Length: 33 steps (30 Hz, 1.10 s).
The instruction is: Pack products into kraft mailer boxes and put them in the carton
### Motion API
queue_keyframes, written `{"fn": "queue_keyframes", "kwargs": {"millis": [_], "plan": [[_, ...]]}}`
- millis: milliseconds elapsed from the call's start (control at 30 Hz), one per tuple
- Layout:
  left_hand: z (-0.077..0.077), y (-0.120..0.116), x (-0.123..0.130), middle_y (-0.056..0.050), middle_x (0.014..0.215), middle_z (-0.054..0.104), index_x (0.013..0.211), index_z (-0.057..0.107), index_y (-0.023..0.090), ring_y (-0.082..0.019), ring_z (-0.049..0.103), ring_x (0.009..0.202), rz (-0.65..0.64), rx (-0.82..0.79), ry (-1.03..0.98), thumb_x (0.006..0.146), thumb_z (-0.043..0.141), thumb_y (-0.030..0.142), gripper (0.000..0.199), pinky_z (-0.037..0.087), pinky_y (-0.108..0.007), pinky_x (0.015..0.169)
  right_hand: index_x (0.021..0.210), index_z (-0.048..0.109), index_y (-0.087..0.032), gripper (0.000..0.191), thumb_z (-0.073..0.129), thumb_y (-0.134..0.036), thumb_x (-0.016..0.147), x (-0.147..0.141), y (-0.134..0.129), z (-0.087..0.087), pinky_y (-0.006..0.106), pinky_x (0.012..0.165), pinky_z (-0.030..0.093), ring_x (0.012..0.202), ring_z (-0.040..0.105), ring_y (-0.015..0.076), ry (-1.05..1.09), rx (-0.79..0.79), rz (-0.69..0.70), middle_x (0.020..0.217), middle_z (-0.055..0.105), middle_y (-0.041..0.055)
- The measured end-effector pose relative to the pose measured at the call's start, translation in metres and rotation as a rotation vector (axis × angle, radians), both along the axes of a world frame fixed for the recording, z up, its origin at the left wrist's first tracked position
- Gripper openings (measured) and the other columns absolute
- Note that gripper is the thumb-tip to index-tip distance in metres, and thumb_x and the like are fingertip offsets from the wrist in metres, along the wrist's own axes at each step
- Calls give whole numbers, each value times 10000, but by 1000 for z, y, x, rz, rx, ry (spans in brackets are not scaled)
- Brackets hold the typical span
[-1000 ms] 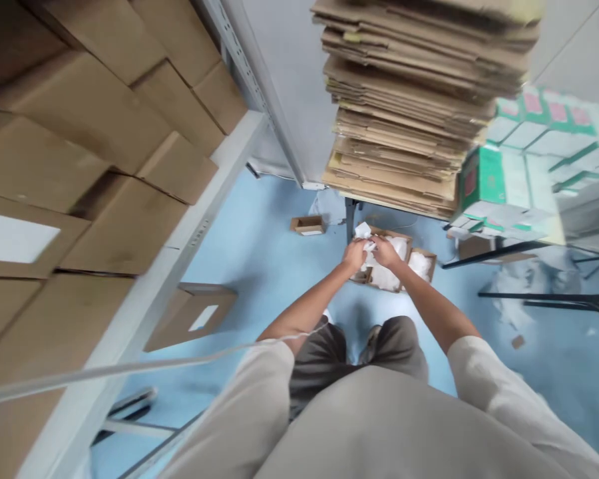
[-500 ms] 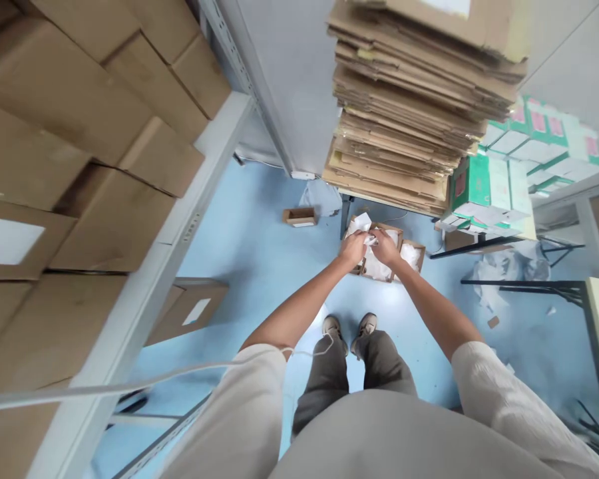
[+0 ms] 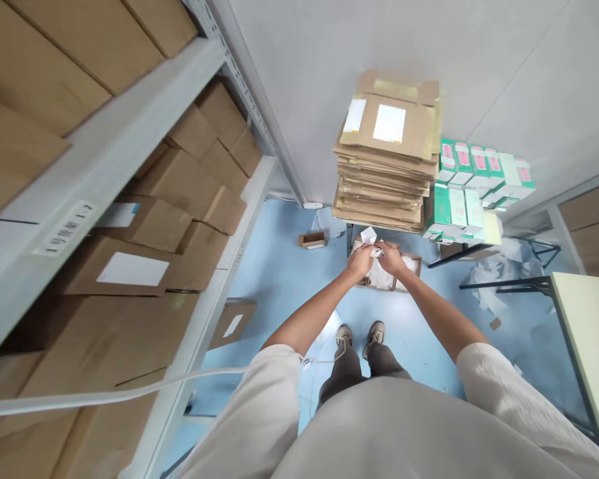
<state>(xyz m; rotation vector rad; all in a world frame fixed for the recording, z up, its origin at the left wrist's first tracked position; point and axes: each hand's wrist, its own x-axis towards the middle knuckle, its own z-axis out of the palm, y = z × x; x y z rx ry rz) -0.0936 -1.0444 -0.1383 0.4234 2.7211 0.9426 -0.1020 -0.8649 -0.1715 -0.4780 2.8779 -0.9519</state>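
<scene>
A: Head cam: where're the hands?

B: Out front, close tog. L hand (image 3: pixel 359 261) and R hand (image 3: pixel 390 259), both w/ fingers curled in, pinching a white piece (image 3: pixel 368 235) btwn them. Exact fingertip placement's too small to tell.

A: And the piece?

B: Right at the fingers, part of it sticking up past the L hand. In view it overlaps the open cartons (image 3: pixel 394 283) on the floor (image 3: pixel 289 266), white stuff inside.

A: Rest, quick?

B: Flat cardboard stack (image 3: pixel 384 193) ahead, green-white boxes (image 3: pixel 458 209) just R of it on a desk (image 3: pixel 493 229). L side: shelf (image 3: pixel 114 156) w/ brown boxes (image 3: pixel 174 183).
</scene>
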Motion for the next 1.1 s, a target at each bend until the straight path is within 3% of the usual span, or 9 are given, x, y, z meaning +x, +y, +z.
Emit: {"fn": "queue_keyframes", "kwargs": {"millis": [333,533,733,1100], "plan": [[105,28,18,-166,1291,742,1248,756,135,-307,691,1261,-282,-18,80,886,560,-1,434,532,-394,1133,1218,704,-199,454,608,-56,798,58,27,94,398,992,566,1057,671,271,67,-17,-243,1118,716,102],[155,88,33,-163,1325,729,1275,746,140,-299,690,1261,-466,-73,170,902,568,20,431,539,-395,1110,1254,701,-195,457,659,-70,817,101,80,140,380,971,562,1042,685,275,134,-30,-424,1162,717,114],[189,198,63,-153,1308,728,1284,737,144,-295,658,1296,-633,-85,236,908,563,18,433,512,-399,1134,1280,697,-187,465,634,-51,840,157,176,171,379,1001,542,1085,674,268,203,-30,-568,1204,707,118],[219,453,161,-150,1248,738,1261,748,150,-300,682,1216,-902,18,302,928,554,36,401,522,-378,1066,1253,697,-169,434,587,-78,843,294,406,202,388,968,542,1060,654,273,286,42,-835,1164,693,122]]}}
